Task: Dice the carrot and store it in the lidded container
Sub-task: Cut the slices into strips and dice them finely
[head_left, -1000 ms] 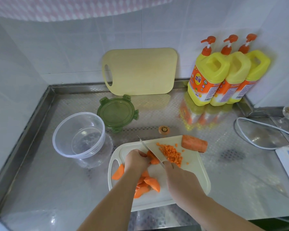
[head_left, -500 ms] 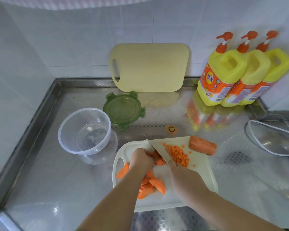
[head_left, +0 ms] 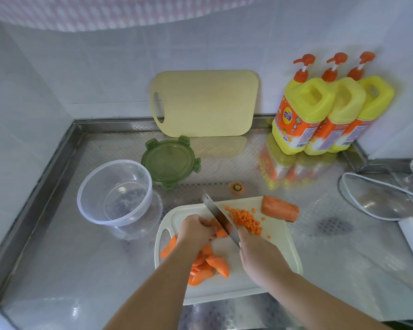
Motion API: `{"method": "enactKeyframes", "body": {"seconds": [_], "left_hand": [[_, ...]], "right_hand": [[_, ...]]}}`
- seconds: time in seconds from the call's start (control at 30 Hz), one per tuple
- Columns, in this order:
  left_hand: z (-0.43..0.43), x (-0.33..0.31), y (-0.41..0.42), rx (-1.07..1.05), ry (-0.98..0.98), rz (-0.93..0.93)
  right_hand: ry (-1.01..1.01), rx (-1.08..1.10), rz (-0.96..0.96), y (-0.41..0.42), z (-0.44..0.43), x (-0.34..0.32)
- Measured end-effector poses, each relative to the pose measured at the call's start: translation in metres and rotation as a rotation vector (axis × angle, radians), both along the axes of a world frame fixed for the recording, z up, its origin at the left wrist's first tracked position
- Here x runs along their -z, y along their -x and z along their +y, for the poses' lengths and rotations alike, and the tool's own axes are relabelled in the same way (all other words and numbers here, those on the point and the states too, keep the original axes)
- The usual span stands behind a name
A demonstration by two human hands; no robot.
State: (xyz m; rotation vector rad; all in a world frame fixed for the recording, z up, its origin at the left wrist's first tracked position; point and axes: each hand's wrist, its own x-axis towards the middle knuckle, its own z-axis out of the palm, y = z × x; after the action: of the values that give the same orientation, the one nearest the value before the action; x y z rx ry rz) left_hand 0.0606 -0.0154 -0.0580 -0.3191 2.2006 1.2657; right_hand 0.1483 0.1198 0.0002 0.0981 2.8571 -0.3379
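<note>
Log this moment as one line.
dicing; left hand holds carrot piece; right hand grips knife; container empty; lid off

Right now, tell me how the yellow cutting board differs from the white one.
The yellow board stands on edge against the wall; the white board lies flat on the counter. The yellow board is bare; the white board carries carrot pieces. Both are rounded rectangles with a handle slot.
</note>
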Motion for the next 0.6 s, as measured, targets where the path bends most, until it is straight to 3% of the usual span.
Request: {"method": "enactKeyframes", "body": {"seconds": [0.03,0.13,0.27,0.6], "left_hand": [[0.000,-0.001,0.000,0.003,-0.004,-0.005],[0.002,-0.004,0.001,0.000,-0.005,-0.015],[0.003,-0.010,0.001,-0.002,-0.002,-0.031],[0.004,-0.013,-0.003,-0.021,-0.016,-0.024]], "right_hand": [[0.001,0.011,0.068,-0.001,0.000,-0.002],[0.070,0.013,-0.004,-0.004,0.001,-0.004],[-0.027,-0.030,-0.003,-0.007,-0.001,-0.008],[-0.021,-0.046,-0.075,-0.011,-0.007,-0.015]]}}
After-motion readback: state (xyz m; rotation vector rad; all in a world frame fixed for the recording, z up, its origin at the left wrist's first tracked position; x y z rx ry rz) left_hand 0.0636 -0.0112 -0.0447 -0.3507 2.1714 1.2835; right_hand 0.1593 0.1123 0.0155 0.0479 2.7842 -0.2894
